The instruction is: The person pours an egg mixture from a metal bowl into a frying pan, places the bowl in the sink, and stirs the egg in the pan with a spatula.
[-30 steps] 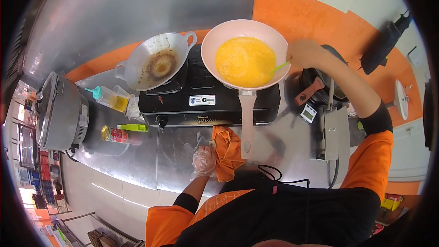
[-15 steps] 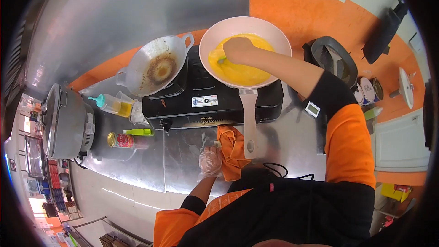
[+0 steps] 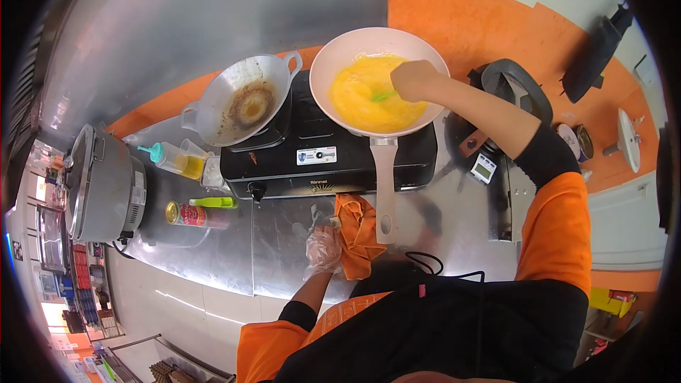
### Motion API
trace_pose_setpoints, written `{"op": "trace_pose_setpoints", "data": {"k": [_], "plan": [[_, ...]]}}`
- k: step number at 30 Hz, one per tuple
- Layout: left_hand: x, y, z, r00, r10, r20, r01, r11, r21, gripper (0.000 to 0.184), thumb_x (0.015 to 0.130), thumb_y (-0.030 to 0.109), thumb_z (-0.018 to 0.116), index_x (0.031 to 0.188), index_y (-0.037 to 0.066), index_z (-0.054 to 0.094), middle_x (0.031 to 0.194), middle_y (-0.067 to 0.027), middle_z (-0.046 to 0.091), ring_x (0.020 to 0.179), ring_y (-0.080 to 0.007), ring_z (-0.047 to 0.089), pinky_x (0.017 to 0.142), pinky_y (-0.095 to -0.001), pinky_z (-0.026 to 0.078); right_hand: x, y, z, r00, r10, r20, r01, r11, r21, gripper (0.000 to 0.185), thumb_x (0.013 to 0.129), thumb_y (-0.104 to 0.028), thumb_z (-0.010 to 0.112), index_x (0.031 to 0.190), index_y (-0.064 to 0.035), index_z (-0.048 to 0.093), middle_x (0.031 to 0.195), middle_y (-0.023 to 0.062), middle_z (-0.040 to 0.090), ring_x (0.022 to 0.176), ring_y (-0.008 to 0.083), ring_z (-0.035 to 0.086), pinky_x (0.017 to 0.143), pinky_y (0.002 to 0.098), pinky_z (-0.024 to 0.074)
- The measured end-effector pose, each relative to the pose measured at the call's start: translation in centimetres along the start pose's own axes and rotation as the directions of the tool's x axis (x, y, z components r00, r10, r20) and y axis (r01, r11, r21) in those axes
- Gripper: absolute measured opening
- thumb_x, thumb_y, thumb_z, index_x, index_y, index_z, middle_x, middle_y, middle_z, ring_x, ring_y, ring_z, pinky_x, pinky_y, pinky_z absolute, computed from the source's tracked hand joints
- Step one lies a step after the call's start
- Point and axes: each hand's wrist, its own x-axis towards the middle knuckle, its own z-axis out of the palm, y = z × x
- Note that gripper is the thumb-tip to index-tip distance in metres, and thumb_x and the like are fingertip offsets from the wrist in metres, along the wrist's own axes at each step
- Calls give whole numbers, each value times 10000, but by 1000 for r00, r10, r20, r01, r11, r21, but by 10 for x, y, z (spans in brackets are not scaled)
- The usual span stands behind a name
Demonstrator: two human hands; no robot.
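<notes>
Over the right side of a pink pan (image 3: 333, 50), my bare right hand (image 3: 418, 81) is closed on a green utensil (image 3: 384, 96), whose end dips into yellow liquid (image 3: 369, 110). The pan sits on the right burner of a black gas stove (image 3: 323, 135), its handle pointing toward me. My left hand (image 3: 324, 248), in a clear plastic glove, rests on the steel counter beside the stove's front edge. Its fingers touch the left edge of a crumpled orange cloth (image 3: 358, 234); how they grip is blurred by the glove.
A stained grey wok (image 3: 248, 103) stands on the left burner. Left of the stove are squeeze bottles (image 3: 170, 159), a can (image 3: 186, 215), a light-green item (image 3: 214, 202) and a large grey cooker (image 3: 110, 188). Rightward lie a white timer (image 3: 483, 168) and dark pans (image 3: 521, 89).
My right hand has gone from the pan's right rim to its left part, then back right, with the green utensil moving through the liquid. My left hand stays by the cloth.
</notes>
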Motion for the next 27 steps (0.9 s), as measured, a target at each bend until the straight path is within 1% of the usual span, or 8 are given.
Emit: {"op": "trace_pose_setpoints", "data": {"k": [3,6,9,12,14,17,20,27], "plan": [[0,-1,4,1000,-13,2,13,1000,5,207,840,244,509,866,43,551,815,-165,565,773,-338,555,657,-444,456,-23,5,-2,999,-29,-44,28,999,-32,175,743,-143,552,841,-63,674,823,118,647,760,258,628,606,367,481],[0,-3,5,999,27,-31,-27,1000,0,207,837,245,515,859,43,552,808,-166,565,763,-339,559,653,-442,458,-28,23,-7,997,-15,-74,25,990,137,174,746,-147,556,823,-42,672,823,135,646,764,287,622,628,394,477],[0,-4,6,999,32,-41,-32,999,4,213,835,249,520,858,40,550,808,-167,565,751,-341,564,648,-440,459,-40,27,-23,985,-138,-99,165,914,372,184,755,-151,551,815,-25,671,829,156,643,775,308,614,666,420,467],[-1,-6,11,1000,-7,-1,7,1000,16,211,834,246,521,858,38,549,809,-167,566,742,-340,567,644,-440,461,-32,5,-13,976,-202,-82,218,884,413,198,769,-168,548,804,-19,673,833,172,637,784,333,602,694,430,457],[0,-3,7,1000,6,-24,-6,1000,0,207,834,243,521,859,39,550,813,-168,565,739,-339,569,641,-441,461,-15,-15,0,966,-252,-61,256,895,365,208,783,-160,530,857,-28,672,865,168,640,812,324,610,705,431,459],[0,-2,4,1000,15,-20,-15,1000,21,203,834,241,521,856,41,548,816,-168,564,733,-338,570,637,-443,462,17,-42,11,991,-42,-129,99,876,472,226,789,-159,526,922,-38,662,914,154,641,847,307,618,724,421,467],[1,-5,7,999,25,-20,-24,999,28,203,834,243,518,849,42,546,818,-167,564,728,-339,570,636,-445,462,41,-50,-5,991,102,-82,-54,892,450,245,794,-156,521,973,-54,652,960,136,640,883,282,623,737,403,477],[0,-6,7,999,-28,22,28,1000,-7,210,835,256,521,847,49,551,813,-166,564,728,-341,573,634,-445,464,87,-9,2,929,357,-102,-270,838,473,244,805,-135,473,939,-31,648,961,147,643,885,290,625,713,399,492]]}}
